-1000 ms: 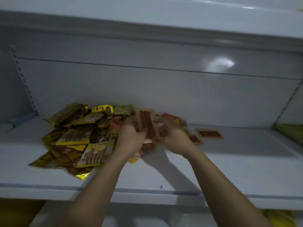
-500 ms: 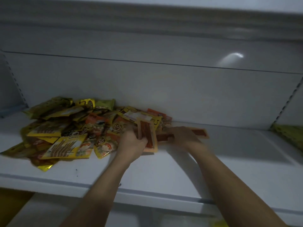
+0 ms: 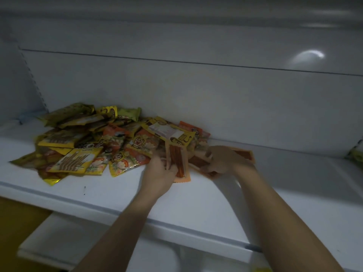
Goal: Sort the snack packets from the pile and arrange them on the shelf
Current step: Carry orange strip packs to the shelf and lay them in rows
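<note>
Reaching in from the bottom of the view, two bare forearms cross the front edge of the white shelf (image 3: 117,195), with a lower shelf (image 3: 64,242) showing beneath it at the left. Just past that edge, near the middle of the shelf, the left hand (image 3: 159,173) grasps a stick packet (image 3: 179,163), orange with red-brown sticks inside. The thumb lies over its face and the packet stands nearly upright, its lower end close to the shelf surface. Just beside it to the right, the right hand (image 3: 222,160) lies palm-down with its fingers bent round the flat orange packets (image 3: 243,154) lying on the shelf. One of these sticks out past the knuckles toward the back right and another shows under the fingertips. Left of both hands the pile (image 3: 88,146) of snack packets spreads from mid-shelf to the back left corner: mostly yellow wrappers, some orange, a few green at the rear. A yellow packet with printed sticks (image 3: 75,160) sits at its front. At the right edge lie green-yellow packets (image 3: 355,156), well apart from the hands. Behind everything rises the pale back panel (image 3: 176,91), with a light patch (image 3: 308,55) at its upper right.
</note>
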`<state>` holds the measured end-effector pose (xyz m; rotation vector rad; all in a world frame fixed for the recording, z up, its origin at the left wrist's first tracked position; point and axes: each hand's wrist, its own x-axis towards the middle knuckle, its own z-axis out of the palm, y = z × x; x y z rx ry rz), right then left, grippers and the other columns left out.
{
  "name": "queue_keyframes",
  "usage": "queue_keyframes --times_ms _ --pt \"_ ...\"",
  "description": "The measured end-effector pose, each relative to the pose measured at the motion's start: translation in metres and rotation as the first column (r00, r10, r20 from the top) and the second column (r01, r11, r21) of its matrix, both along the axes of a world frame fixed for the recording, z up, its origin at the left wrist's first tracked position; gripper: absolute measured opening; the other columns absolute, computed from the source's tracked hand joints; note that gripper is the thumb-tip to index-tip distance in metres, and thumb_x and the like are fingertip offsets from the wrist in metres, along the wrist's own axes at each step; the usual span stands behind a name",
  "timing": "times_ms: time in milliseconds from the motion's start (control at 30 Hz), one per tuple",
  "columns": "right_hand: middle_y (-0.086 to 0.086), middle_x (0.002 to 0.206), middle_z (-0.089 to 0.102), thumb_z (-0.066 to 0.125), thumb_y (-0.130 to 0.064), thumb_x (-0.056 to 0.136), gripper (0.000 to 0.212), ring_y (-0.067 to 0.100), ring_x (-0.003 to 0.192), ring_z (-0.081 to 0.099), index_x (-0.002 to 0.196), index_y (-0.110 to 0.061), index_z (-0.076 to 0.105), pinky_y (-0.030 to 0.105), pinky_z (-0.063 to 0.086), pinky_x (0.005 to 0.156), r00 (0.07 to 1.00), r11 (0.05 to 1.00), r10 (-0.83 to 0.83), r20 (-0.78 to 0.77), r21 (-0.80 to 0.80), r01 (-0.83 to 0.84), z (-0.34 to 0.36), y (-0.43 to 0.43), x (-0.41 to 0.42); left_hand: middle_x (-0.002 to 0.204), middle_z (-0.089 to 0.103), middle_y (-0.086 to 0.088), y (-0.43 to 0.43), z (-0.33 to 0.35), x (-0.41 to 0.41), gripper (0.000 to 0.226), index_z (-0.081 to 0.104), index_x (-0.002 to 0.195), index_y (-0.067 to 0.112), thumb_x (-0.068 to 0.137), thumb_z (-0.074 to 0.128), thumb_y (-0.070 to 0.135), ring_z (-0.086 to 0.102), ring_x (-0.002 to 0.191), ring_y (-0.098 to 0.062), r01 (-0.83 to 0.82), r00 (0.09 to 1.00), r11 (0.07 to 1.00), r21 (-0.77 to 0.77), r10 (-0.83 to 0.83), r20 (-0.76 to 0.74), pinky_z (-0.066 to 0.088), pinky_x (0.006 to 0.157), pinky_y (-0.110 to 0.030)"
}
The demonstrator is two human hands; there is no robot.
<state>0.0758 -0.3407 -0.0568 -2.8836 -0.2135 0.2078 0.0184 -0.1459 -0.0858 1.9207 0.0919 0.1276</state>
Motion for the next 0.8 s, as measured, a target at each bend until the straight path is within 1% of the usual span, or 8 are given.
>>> queue_keyframes --times_ms 100,200,233,300,367,467,600,800 --pt "0.000 0.075 0.059 0.079 -0.042 0.077 0.035 0.020 0.072 0.055 0.077 -0.011 0.062 0.027 0.037 0.057 1.000 0.997 -0.029 0.010 0.078 0.028 0.001 -0.013 -0.006 0.095 0.071 0.008 0.000 -0.003 -0.001 0.034 0.049 0.113 0.020 0.083 0.064 0.025 0.068 0.096 -0.017 -0.005 1.000 0.999 0.038 0.005 0.002 0.053 0.091 -0.047" --pt "-0.005 0.059 0.055 0.075 -0.030 0.083 0.028 0.007 0.054 0.050 0.065 -0.015 0.059 0.016 0.031 0.046 0.988 0.951 -0.128 0.086 0.294 0.098 0.003 -0.028 -0.008 0.098 0.071 0.010 -0.001 -0.006 -0.002 0.034 0.048 0.112 0.028 0.083 0.065 0.025 0.068 0.098 -0.015 -0.006 1.000 0.999 0.037 0.005 0.017 0.053 0.093 -0.048" --pt "-0.008 0.052 0.053 0.073 -0.026 0.085 0.030 0.004 0.048 0.048 0.062 -0.015 0.058 0.015 0.032 0.045 0.979 0.897 -0.171 0.111 0.429 0.108 0.004 -0.031 -0.010 0.099 0.071 0.011 -0.001 -0.008 0.000 0.036 0.049 0.111 0.029 0.079 0.064 0.030 0.068 0.098 -0.015 -0.003 1.000 1.000 0.031 0.002 0.021 0.053 0.093 -0.048" --pt "-0.005 0.045 0.051 0.068 -0.015 0.090 0.035 0.006 0.041 0.046 0.058 -0.013 0.055 0.018 0.036 0.047 0.977 0.654 -0.201 0.075 0.752 0.077 0.008 -0.030 -0.017 0.101 0.071 0.010 -0.001 -0.009 0.002 0.040 0.050 0.113 0.028 0.076 0.065 0.034 0.069 0.097 -0.014 0.003 1.000 1.000 0.015 -0.003 0.030 0.054 0.091 -0.047" --pt "-0.001 0.049 0.055 0.065 -0.009 0.092 0.027 0.008 0.043 0.050 0.065 -0.010 0.060 0.021 0.044 0.048 0.992 0.488 -0.128 0.016 0.872 0.049 0.008 -0.018 -0.022 0.103 0.072 0.003 -0.004 -0.006 0.002 0.036 0.051 0.116 0.023 0.086 0.070 0.022 0.070 0.092 -0.011 0.015 0.999 0.999 -0.039 -0.014 0.048 0.057 0.086 -0.040" --pt "0.000 0.057 0.061 0.066 -0.011 0.092 0.014 0.011 0.049 0.056 0.081 -0.003 0.069 0.027 0.047 0.053 0.996 0.604 -0.071 0.054 0.797 0.000 -0.004 0.004 -0.018 0.104 0.073 -0.001 -0.003 -0.007 0.003 0.034 0.053 0.120 0.017 0.090 0.069 0.011 0.070 0.093 -0.012 0.029 0.996 0.992 -0.124 -0.019 0.083 0.055 0.080 -0.029" --pt "0.007 0.075 0.068 0.072 -0.026 0.087 0.019 0.022 0.070 0.064 0.081 -0.008 0.070 0.037 0.051 0.070 0.987 0.794 -0.065 0.146 0.607 -0.038 -0.016 0.012 -0.012 0.097 0.075 0.002 -0.001 -0.009 0.003 0.018 0.055 0.114 0.025 0.098 0.058 0.018 0.072 0.091 -0.014 0.037 0.992 0.993 -0.109 -0.023 0.124 0.056 0.083 -0.044" --pt "-0.002 0.074 0.067 0.078 -0.031 0.080 0.020 0.017 0.071 0.063 0.067 -0.025 0.064 0.030 0.047 0.064 0.986 0.783 -0.094 0.138 0.621 -0.012 -0.012 0.022 -0.019 0.102 0.072 -0.008 -0.004 -0.008 0.002 0.028 0.052 0.108 0.024 0.091 0.068 0.008 0.073 0.089 -0.021 0.114 0.988 0.980 -0.165 -0.094 0.126 0.060 0.077 -0.048"
